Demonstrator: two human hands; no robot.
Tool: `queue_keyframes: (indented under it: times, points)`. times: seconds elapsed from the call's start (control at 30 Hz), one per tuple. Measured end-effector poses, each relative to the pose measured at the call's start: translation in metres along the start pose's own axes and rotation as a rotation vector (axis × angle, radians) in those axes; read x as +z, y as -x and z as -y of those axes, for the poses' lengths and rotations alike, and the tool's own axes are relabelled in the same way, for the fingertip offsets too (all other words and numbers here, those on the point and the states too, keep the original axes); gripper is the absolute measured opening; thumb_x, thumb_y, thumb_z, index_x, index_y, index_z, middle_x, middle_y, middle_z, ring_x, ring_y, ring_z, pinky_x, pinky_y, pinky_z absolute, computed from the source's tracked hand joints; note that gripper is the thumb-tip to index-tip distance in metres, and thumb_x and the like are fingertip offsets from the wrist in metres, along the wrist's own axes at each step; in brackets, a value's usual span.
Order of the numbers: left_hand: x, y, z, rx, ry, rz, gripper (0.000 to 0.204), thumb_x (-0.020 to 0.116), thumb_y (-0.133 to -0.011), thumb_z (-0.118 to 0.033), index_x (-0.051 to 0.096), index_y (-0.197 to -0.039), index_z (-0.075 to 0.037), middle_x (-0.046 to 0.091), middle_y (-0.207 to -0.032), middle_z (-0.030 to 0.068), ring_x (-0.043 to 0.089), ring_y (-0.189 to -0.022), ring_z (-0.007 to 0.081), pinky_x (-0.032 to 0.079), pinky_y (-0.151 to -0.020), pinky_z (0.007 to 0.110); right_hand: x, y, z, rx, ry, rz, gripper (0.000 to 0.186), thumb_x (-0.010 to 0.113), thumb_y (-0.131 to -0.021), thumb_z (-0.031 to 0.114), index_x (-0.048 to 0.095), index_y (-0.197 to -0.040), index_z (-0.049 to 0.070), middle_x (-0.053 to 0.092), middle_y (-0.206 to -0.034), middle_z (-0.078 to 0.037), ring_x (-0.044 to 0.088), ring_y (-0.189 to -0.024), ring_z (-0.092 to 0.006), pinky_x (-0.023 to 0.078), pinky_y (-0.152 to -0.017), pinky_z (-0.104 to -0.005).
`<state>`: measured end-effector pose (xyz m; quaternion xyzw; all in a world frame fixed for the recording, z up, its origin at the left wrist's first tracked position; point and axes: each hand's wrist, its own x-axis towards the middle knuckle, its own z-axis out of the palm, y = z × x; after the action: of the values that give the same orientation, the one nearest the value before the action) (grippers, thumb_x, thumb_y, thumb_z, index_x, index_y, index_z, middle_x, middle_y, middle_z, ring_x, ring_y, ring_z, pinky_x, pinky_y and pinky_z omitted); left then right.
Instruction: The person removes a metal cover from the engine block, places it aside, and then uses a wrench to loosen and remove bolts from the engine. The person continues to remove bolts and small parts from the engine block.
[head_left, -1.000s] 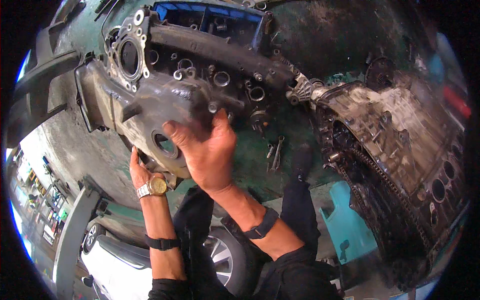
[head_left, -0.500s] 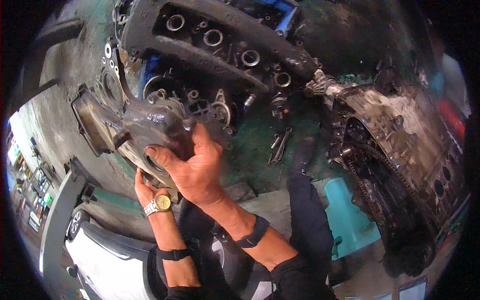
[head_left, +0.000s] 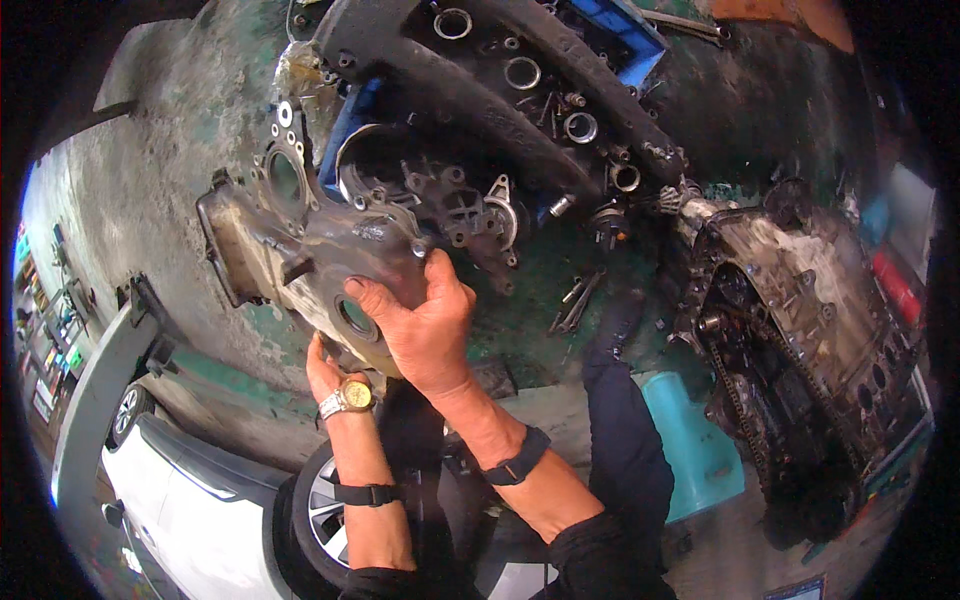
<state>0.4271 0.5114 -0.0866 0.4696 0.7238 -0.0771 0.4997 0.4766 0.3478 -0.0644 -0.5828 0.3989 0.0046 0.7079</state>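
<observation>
Both my hands hold up a dirty grey metal engine cover (head_left: 300,250) with round holes and a flanged rim. My right hand (head_left: 420,320) grips its near edge from above, fingers spread over the face. My left hand (head_left: 325,365), with a gold wristwatch, supports it from below and is mostly hidden behind it. The cover sits tilted, left of centre, above the stained green floor (head_left: 150,200).
A long black cylinder head part (head_left: 500,90) lies across a blue tray (head_left: 610,40) at the top. A greasy engine block with a timing chain (head_left: 790,340) stands at the right. Loose wrenches (head_left: 575,300) lie on the floor. A white car (head_left: 200,500) is at lower left.
The cover has been lifted and swung left, away from the black part, and turned more face-on. The view has shifted so the black part now lies higher.
</observation>
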Motion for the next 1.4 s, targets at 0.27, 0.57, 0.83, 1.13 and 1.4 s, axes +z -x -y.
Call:
queue_keyframes:
  times: [0.27,0.57,0.83,1.13,1.4]
  points:
    - [0.000,-0.008,0.014,-0.081,0.120,0.049,0.032,0.048,-0.090,-0.029,0.058,-0.110,-0.006,0.061,-0.114,0.0104,0.058,-0.106,0.0279,0.044,-0.096,0.046,-0.003,0.006,-0.005,0.000,0.018,0.010,0.037,0.082,-0.068,0.015,0.060,-0.095,0.002,0.069,-0.084,-0.013,0.068,-0.071,-0.0244,0.053,-0.065,-0.0349]
    - [-0.007,-0.027,0.026,-0.257,0.210,0.099,0.035,0.048,-0.089,-0.030,0.059,-0.112,-0.005,0.064,-0.111,0.0120,0.061,-0.102,0.0306,0.046,-0.093,0.047,-0.010,0.008,0.002,0.034,0.037,0.051,0.031,0.080,-0.072,0.007,0.059,-0.093,-0.002,0.069,-0.090,-0.007,0.061,-0.078,-0.0108,0.051,-0.074,-0.0279]
    - [0.010,-0.007,0.027,-0.194,0.242,0.125,0.036,0.047,-0.090,-0.031,0.059,-0.114,-0.006,0.062,-0.115,0.0121,0.058,-0.107,0.0304,0.042,-0.098,0.047,-0.012,0.002,0.009,-0.042,0.084,-0.001,0.032,0.082,-0.070,0.015,0.061,-0.089,0.001,0.070,-0.081,-0.011,0.066,-0.069,-0.0185,0.053,-0.065,-0.0327]
    - [0.017,-0.012,0.032,-0.244,0.213,0.168,0.035,0.049,-0.089,-0.031,0.059,-0.113,-0.006,0.063,-0.115,0.0119,0.058,-0.106,0.0306,0.042,-0.097,0.046,-0.027,-0.002,0.015,0.019,0.052,0.007,0.033,0.079,-0.074,0.007,0.060,-0.100,-0.001,0.067,-0.089,-0.002,0.059,-0.077,-0.0085,0.049,-0.074,-0.0255]
    - [0.026,-0.003,0.037,-0.161,0.172,0.164,0.039,0.052,-0.089,-0.032,0.058,-0.113,-0.001,0.063,-0.114,0.0145,0.059,-0.104,0.0321,0.045,-0.096,0.046,-0.033,-0.010,0.003,-0.013,-0.154,-0.092,0.047,0.082,-0.071,0.014,0.058,-0.109,-0.001,0.069,-0.089,-0.009,0.065,-0.078,-0.0171,0.052,-0.073,-0.0318]
